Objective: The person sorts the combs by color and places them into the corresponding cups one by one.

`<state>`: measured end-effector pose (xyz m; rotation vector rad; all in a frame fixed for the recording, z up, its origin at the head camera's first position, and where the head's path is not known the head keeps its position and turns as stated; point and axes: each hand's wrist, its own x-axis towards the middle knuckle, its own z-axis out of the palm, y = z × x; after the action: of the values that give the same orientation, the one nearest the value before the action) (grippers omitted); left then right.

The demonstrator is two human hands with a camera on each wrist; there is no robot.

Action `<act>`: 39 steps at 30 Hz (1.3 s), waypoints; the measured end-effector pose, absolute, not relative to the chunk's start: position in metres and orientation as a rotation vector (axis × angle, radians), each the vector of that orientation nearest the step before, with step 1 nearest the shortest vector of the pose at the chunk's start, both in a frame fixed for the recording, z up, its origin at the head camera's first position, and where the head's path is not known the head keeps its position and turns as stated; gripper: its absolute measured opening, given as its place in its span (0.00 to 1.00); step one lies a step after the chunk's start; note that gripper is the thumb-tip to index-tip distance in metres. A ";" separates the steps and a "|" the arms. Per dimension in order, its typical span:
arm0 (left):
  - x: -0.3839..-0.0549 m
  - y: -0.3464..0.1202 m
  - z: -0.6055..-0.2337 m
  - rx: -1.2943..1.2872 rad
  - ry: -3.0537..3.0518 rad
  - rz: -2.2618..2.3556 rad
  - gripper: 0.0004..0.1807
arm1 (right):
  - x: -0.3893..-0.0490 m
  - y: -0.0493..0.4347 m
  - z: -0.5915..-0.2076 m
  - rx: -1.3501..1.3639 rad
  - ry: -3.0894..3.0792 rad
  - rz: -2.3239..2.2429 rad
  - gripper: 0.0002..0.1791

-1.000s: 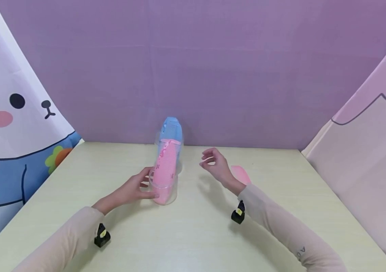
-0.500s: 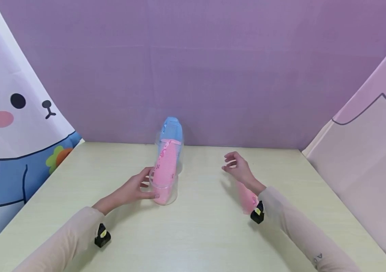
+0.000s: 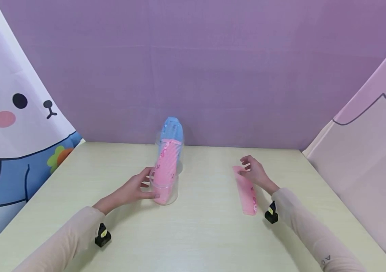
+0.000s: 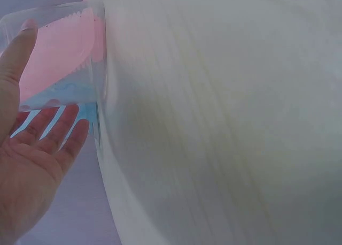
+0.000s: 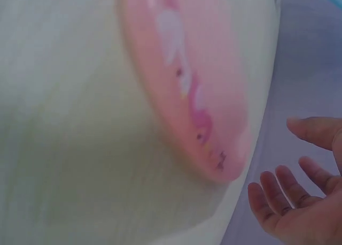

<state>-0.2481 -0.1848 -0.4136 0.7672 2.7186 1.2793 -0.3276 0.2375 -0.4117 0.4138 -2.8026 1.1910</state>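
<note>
My left hand (image 3: 129, 190) grips a clear plastic cup (image 4: 100, 68), thumb on one side and fingers on the other. A pink comb (image 3: 166, 162) stands tilted in that cup, its toothed edge facing right. Behind it a blue comb (image 3: 172, 129) rises in another clear cup. On the right of the table lies another pink comb (image 5: 214, 84), printed with small figures. My right hand (image 3: 255, 172) hovers over its far end, fingers loosely bent. In the right wrist view the thumb and fingers are apart with nothing between them.
The pale wooden table (image 3: 199, 230) ends at a purple cloth backdrop (image 3: 233, 87). A cartoon-printed cloth (image 3: 19, 143) hangs along the left side, and a pinkish cloth (image 3: 376, 158) along the right. Small black wrist devices sit under both sleeves.
My right hand has moved right and slightly toward me, from near the cups to the loose pink comb's far end, uncovering that comb. The left hand keeps its grip on the cup.
</note>
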 end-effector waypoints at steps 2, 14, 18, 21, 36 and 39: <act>-0.249 -0.185 -0.414 0.772 2.709 1.293 0.44 | -0.329 0.241 -0.414 0.409 -2.844 1.158 0.27; -0.249 -0.186 -0.414 0.786 2.708 1.299 0.43 | -0.335 0.250 -0.427 0.429 -2.985 1.038 0.32; -0.248 -0.186 -0.414 0.780 2.707 1.298 0.43 | -0.336 0.248 -0.429 0.416 -2.991 1.035 0.34; -0.247 -0.186 -0.413 0.782 2.705 1.299 0.44 | -0.337 0.246 -0.430 0.401 -2.997 1.018 0.36; -0.247 -0.185 -0.413 0.782 2.703 1.302 0.44 | -0.344 0.241 -0.428 0.290 -3.044 1.019 0.38; -0.246 -0.185 -0.412 0.771 2.699 1.303 0.45 | -0.344 0.242 -0.428 0.285 -3.057 1.043 0.39</act>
<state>-0.2464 -0.1850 -0.4122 0.7709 2.6989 1.3031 -0.3437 0.2422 -0.4277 0.2846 -3.0573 1.0433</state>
